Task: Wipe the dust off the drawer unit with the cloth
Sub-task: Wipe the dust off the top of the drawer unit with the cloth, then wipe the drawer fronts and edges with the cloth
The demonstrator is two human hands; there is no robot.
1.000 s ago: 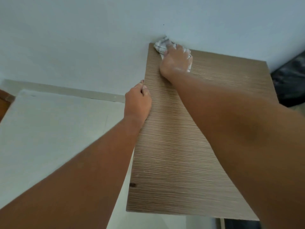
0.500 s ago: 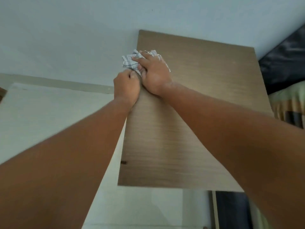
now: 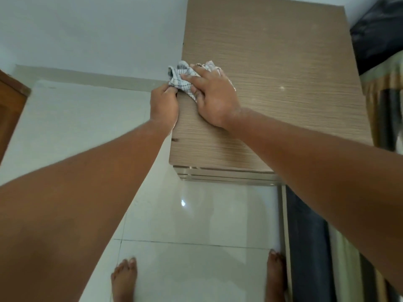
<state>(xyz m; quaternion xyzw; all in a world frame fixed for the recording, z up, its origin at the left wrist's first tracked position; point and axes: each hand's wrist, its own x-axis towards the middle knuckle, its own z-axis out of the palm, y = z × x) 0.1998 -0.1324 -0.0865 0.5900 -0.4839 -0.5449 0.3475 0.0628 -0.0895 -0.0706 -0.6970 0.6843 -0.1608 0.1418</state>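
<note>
The drawer unit (image 3: 272, 83) has a light brown wood-grain top with pale dust specks, and its drawer fronts show below the near edge. A white checked cloth (image 3: 182, 78) lies bunched at the top's left edge. My right hand (image 3: 212, 97) lies flat on the cloth and presses it onto the wood. At the same edge my left hand (image 3: 164, 105) is curled, its fingertips pinching the cloth's hanging corner.
Glossy white floor tiles (image 3: 196, 219) lie below, with my two bare feet (image 3: 124, 277) at the bottom. A white wall stands behind the unit. A bed with dark and striped bedding (image 3: 386, 101) flanks the right side. A brown wooden door edge (image 3: 11, 105) is at far left.
My right hand slid the cloth from the top's back left corner toward me along the left edge. My left hand closed on the cloth's corner. The view tilted down, showing floor and feet.
</note>
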